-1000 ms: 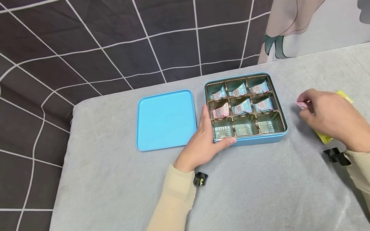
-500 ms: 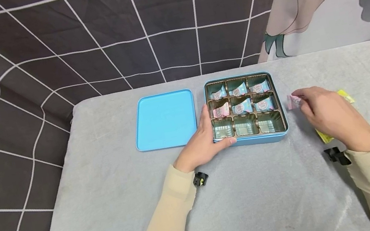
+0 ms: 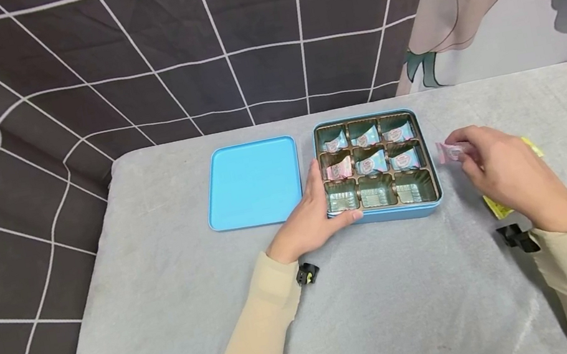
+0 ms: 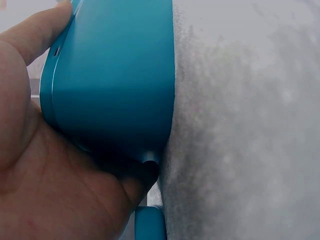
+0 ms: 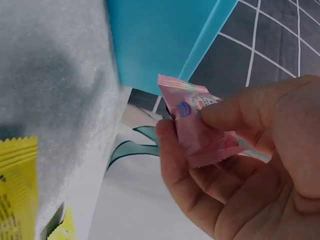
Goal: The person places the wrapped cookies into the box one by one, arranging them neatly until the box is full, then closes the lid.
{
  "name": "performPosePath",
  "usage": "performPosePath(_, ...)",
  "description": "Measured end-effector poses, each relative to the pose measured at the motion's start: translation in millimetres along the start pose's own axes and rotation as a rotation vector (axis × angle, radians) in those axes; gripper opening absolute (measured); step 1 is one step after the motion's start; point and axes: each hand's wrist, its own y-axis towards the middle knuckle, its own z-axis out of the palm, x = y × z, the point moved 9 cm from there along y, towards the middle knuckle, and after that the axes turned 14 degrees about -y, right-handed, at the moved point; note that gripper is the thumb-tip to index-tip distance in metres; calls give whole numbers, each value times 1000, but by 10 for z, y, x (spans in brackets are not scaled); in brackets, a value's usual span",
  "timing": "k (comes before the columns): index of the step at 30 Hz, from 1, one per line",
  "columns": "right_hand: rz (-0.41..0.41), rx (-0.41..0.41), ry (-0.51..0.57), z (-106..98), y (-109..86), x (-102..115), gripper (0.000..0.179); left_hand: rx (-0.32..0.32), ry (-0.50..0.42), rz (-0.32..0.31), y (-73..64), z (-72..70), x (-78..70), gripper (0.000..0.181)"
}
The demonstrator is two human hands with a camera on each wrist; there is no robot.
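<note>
My left hand (image 3: 304, 217) holds the near left corner of a blue tin (image 3: 398, 215), its thumb on the front rim and its fingers along the left side. Inside is a gold-brown divided tray; blue wrapped candies (image 3: 370, 164) and one pink wrapped candy (image 3: 339, 169) lie in the back and middle rows, while the front row shows bare ribbed bottoms. Right of the tin, my right hand (image 3: 513, 174) pinches a pink wrapped candy (image 5: 192, 125) between thumb and fingers, above the table. A pale wrapper edge (image 5: 255, 152) shows behind it.
A blue lid (image 3: 252, 184) lies flat left of the tin. Yellow packets (image 3: 498, 207) lie on the grey cloth (image 3: 398, 308) beneath my right hand, partly hidden by it. Dark checked fabric (image 3: 255, 17) hangs behind the table.
My right hand has turned slightly and shifted the pink candy a little to the left and up, so more of its wrapper shows. The left hand and tin stay put.
</note>
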Motion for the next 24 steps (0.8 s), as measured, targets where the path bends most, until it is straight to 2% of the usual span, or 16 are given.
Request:
performPosePath(9,7,-70,25,-82,-2,42,35,1,0,2,3,4,2,120)
performPosePath(17,24,-36,32,-74,16,70,51,-1,12,4,5,1,9,121)
performPosePath(24,52,-90,39,-123,35,86,47,-1,7,4,6,7,1,120)
